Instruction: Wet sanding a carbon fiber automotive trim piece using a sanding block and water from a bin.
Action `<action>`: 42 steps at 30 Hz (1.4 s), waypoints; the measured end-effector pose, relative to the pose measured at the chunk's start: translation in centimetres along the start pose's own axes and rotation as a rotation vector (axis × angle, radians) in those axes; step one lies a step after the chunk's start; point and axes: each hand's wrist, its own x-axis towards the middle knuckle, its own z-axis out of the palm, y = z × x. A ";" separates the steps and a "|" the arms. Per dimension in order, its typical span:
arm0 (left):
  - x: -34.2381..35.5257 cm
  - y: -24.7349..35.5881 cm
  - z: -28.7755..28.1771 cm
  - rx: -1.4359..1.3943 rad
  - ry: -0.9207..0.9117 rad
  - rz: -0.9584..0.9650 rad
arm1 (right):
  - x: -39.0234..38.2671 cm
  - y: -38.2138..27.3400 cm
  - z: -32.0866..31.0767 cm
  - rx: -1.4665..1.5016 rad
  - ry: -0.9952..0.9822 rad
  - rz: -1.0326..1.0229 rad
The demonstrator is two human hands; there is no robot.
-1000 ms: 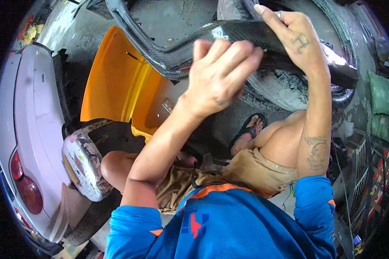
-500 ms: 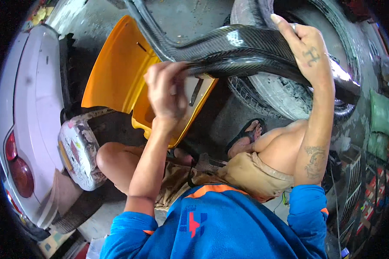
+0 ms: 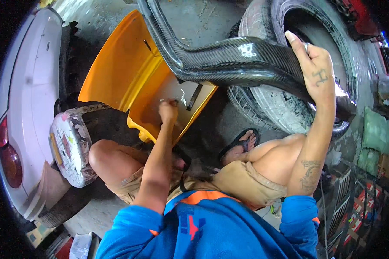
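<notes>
Held out in front of me is a glossy black carbon-fibre trim piece (image 3: 229,60), long and bent, with a woven pattern. My right hand (image 3: 319,64) grips its right part, thumb on the top side and the other fingers partly hidden. Below it lies a yellow shell-like plastic container (image 3: 136,123) with a raised flap at the left and cloudy whitish liquid inside. My left hand (image 3: 167,112) reaches down into this container, its fingers closed. A small dark bit shows at the fingertips, but its kind is unclear. A dark strip (image 3: 194,97) is beside that hand.
Tyres (image 3: 281,103) stand and lie behind and right of the trim piece. A paint-spattered stool (image 3: 71,149) is by my left knee, with a pale car bumper (image 3: 32,90) beyond. Green packages (image 3: 376,134) and a metal rack (image 3: 339,194) are at right.
My left hand has left the trim piece's edge and moved down into the yellow container. My right hand still holds the trim piece, shifted slightly right and down in view.
</notes>
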 end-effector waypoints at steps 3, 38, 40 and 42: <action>-0.3 0.9 -4.1 -1.079 0.472 0.267 | 0.2 -1.2 0.3 0.050 -0.001 -0.017; -12.5 31.1 -11.8 -0.140 0.393 1.522 | 0.2 -0.2 0.1 0.024 -0.008 0.042; -11.9 30.0 -11.9 -0.145 0.435 1.496 | 0.2 -0.7 -0.1 0.004 -0.001 0.036; -11.9 30.0 -11.8 -0.160 0.432 1.488 | 0.4 -0.4 0.0 -0.016 0.017 0.032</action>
